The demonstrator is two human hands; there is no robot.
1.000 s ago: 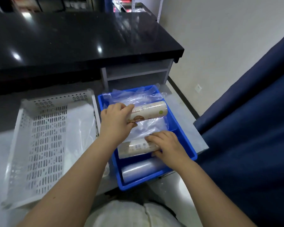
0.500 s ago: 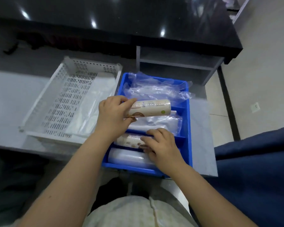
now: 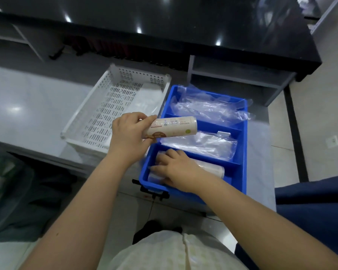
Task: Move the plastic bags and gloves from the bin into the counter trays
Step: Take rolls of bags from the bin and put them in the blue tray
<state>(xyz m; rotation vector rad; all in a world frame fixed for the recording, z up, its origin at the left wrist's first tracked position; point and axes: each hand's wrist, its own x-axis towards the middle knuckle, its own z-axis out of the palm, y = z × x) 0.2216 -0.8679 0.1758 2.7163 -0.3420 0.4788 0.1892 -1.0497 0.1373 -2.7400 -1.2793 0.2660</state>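
A blue divided bin [image 3: 240, 180] stands on the grey counter with three compartments. The far one holds loose clear plastic gloves [image 3: 209, 109], the middle one flat clear bags [image 3: 199, 146]. My left hand [image 3: 128, 136] grips a labelled roll of plastic bags [image 3: 174, 126] lifted above the bin's left edge. My right hand [image 3: 176, 170] lies in the near compartment over another roll of bags [image 3: 211, 169], fingers spread across it. A white perforated tray [image 3: 105, 108] sits left of the bin with a clear bag [image 3: 142, 106] lying in its right part.
A black glossy countertop [image 3: 164, 22] overhangs grey shelving [image 3: 232, 75] behind the bin. The grey counter [image 3: 23, 114] extends to the left. A dark blue cloth [image 3: 310, 207] is at the right. A black clamp [image 3: 154, 193] pokes out below the bin's near edge.
My left hand has raised the labelled roll and carried it toward the bin's left edge. My right hand slid left along the roll in the near compartment. The camera tilted further down.
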